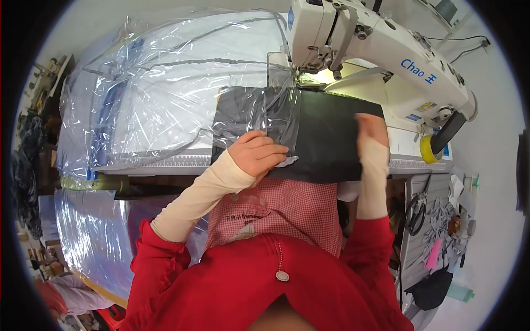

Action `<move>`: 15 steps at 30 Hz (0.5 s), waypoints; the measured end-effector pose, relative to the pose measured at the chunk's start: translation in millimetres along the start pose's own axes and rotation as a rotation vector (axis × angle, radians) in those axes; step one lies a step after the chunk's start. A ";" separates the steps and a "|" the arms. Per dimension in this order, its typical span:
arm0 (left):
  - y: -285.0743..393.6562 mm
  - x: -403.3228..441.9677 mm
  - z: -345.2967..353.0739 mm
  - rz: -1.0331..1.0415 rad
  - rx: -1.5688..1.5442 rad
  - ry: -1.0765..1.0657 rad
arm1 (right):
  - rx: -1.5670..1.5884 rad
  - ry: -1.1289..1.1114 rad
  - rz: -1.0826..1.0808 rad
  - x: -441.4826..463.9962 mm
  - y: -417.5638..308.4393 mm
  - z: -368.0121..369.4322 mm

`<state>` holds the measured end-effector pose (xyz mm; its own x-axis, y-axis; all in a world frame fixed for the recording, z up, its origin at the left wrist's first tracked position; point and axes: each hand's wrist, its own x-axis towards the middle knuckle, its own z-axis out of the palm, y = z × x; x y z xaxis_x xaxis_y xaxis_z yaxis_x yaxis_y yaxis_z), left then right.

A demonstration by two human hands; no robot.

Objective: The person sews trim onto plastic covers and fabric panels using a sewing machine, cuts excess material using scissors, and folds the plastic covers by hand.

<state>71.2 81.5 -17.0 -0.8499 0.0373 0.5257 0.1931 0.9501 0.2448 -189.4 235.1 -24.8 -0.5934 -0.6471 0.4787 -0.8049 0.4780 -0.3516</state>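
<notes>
A black fabric panel lies flat on the sewing machine's bed, its back edge close to the needle area. Over the panel's left part runs clear plastic sheeting with grey strips, spreading far to the left. My left hand has its fingers curled on the plastic near the panel's front edge. A small grey scrap-like end pokes out beside its fingertips. At the panel's right side is my right hand, smeared by motion, so its fingers cannot be made out.
The white sewing machine stands at the back right, with a yellow tape roll by its end. To the right, a grey side surface carries black scissors and scraps. More clear plastic hangs at lower left. Another person is behind it.
</notes>
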 end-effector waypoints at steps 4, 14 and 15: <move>-0.5 0.4 0.6 -0.012 0.005 0.021 | 0.151 0.772 0.635 -24.0 121.6 -60.4; 5.0 6.3 1.3 0.025 0.087 -0.020 | 0.348 0.323 -0.221 -8.3 -48.4 -10.1; 4.4 6.9 0.9 0.021 0.082 -0.027 | 0.442 0.216 -0.293 -10.3 -50.9 4.8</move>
<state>65.8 86.2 -13.1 -0.8591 0.0650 0.5077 0.1717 0.9711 0.1660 -142.4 214.6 -15.7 -0.3693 -0.5571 0.7438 -0.8872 -0.0268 -0.4606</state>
